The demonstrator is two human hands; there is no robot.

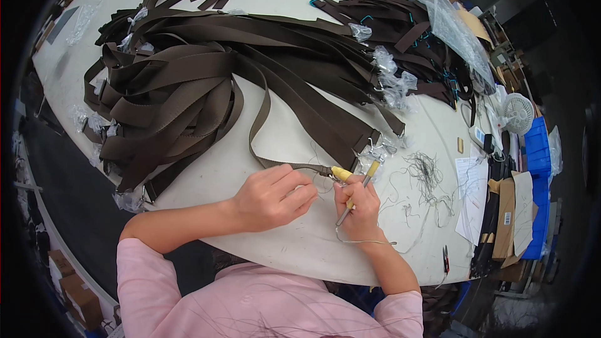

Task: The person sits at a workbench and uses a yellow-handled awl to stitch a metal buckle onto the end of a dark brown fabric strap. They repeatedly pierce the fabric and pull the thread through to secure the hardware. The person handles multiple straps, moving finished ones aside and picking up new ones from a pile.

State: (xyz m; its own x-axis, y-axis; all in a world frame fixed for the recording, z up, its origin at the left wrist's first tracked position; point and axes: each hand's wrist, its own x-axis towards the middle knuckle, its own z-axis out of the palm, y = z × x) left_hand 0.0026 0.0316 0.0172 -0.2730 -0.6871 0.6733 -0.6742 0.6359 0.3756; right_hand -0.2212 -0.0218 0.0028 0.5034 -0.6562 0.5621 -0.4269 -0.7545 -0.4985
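Observation:
My right hand [358, 206] is closed around a slim grey pen-shaped tool [349, 209] with yellow near its upper end and a thin cord at its lower end. Yellow wrapping [341, 174] covers a fingertip of that hand. Just left of it, my left hand [275, 197] is closed with the fingers curled together; what they pinch, if anything, is too small to make out. A dark brown webbing strap [260, 126] curves down behind my left hand, and its end lies by the wrapped fingertip. Metal hooks [379, 147] on other strap ends lie just beyond.
Many brown straps [169, 81] are heaped on the white table [300, 253], some ends bagged in clear plastic. Dark straps with blue-edged buckles [419, 37] lie far right. Loose threads [426, 172], papers [469, 194], small snips [446, 260] and a white fan [518, 114] are at right.

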